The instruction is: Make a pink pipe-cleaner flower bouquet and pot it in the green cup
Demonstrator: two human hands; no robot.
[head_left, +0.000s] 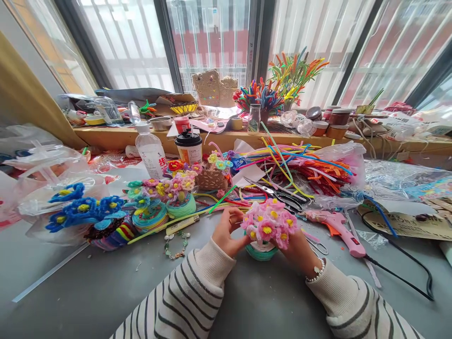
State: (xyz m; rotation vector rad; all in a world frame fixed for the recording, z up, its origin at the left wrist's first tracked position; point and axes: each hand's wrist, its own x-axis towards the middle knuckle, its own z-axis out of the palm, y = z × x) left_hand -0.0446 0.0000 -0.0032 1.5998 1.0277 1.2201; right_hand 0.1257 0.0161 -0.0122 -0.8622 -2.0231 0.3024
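Note:
In front of me on the grey table is a small teal pot [261, 252] of pink and white pipe-cleaner flowers [270, 222] with yellow centres. My left hand [230, 233] is at the pot's left side, its fingers curled and its thumb against the rim below the blooms. From the right, my right hand [299, 252] reaches in behind the flowers, close against the pot. The blooms cover its fingers, so its grip is hidden. A beaded bracelet [176, 246] lies left of my left hand. To the right rests a pink hot glue gun [337, 230].
Scissors [278, 194] lie behind the flowers, near a bag of pipe cleaners [328, 169]. On the left stand blue pipe-cleaner flowers [83, 207], other small flower pots [181, 205], a clear bottle [150, 153] and a lidded cup [189, 147]. The glue gun's black cord [399, 278] loops right.

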